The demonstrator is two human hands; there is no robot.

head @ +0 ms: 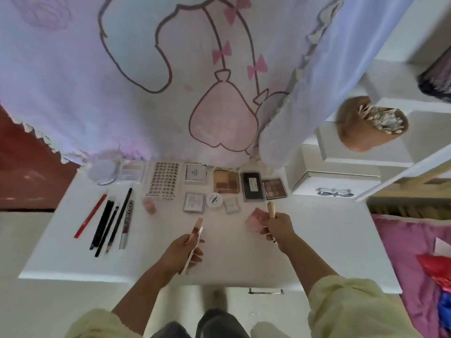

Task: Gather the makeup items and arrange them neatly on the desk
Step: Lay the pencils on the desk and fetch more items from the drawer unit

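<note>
Patterned curtain (146,81) hangs behind white desk (317,240).

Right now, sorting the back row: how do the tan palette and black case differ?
The tan palette is light with pans showing; the black case is dark and bears a pale label. The black case is longer than the tan palette. Both lie flat, side by side.

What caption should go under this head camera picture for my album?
Left hand and right hand each grip slim beige makeup tubes over a white desk of neatly lined pencils and palettes.
</note>
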